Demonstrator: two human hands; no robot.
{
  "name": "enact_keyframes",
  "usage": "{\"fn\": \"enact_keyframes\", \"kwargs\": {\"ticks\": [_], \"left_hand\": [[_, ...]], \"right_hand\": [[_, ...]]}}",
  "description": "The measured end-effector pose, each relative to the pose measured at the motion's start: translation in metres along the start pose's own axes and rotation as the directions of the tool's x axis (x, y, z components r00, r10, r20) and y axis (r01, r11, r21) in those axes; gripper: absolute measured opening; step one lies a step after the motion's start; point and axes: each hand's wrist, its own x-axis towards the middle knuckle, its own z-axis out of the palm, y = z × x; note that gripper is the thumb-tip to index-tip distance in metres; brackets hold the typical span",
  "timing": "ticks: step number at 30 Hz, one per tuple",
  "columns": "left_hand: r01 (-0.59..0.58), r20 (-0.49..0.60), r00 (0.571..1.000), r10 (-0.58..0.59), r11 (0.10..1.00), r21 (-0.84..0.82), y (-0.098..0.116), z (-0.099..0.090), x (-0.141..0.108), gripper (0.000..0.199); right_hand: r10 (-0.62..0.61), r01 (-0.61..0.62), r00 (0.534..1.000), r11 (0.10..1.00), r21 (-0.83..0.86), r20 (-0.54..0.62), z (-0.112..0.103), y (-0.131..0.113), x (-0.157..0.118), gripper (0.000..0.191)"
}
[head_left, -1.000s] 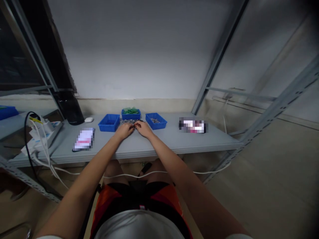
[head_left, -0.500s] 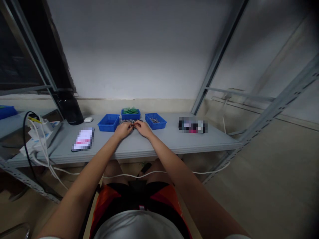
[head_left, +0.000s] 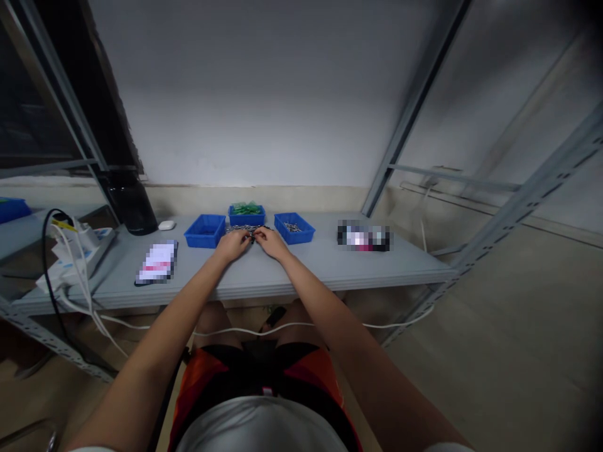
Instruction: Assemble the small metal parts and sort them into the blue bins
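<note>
My left hand (head_left: 234, 244) and my right hand (head_left: 269, 242) meet on the shelf top, fingertips almost together. Both are closed, fingers bent in a pinch around something small and dark that I cannot make out. Just beyond the fingers lies a heap of small shiny metal pieces (head_left: 241, 228), partly covered by the hands. Behind it is a blue bin (head_left: 247, 220) filled with green pieces. To the right, another blue bin (head_left: 301, 236) holds small metal pieces. A third blue bin (head_left: 204, 239) stands to the left of my left hand, with no contents visible.
On the left of the grey shelf (head_left: 330, 270) lie a phone (head_left: 157, 262) and a white earbud case (head_left: 166, 225), near a black bottle (head_left: 130, 204) and a power strip (head_left: 89, 251) with cables. A blurred-out object (head_left: 363, 236) lies at right. Metal posts (head_left: 414, 107) frame the shelf.
Both hands stay in nearly the same place, with only slight finger movement at most. The bins and other objects have not moved on the shelf.
</note>
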Motion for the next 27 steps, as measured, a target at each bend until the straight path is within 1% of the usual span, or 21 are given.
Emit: {"fn": "enact_keyframes", "kwargs": {"ticks": [13,21,27], "left_hand": [[0.013,0.027,1.000,-0.014,1.000,0.025,0.0007,-0.0010,0.0000,0.027],[0.032,0.027,0.999,-0.033,0.999,0.024,0.0035,-0.0032,-0.0011,0.028],[0.038,0.019,0.999,-0.038,0.999,0.010,0.0032,-0.0033,-0.0016,0.029]], "right_hand": [[-0.004,0.004,1.000,1.000,-0.005,-0.004,0.0008,0.0022,0.0008,0.018],[-0.019,0.019,1.000,1.000,-0.012,-0.013,0.0004,0.0031,0.0003,0.019],[0.000,0.000,1.000,1.000,-0.016,-0.027,0.0008,0.0031,-0.0002,0.018]]}}
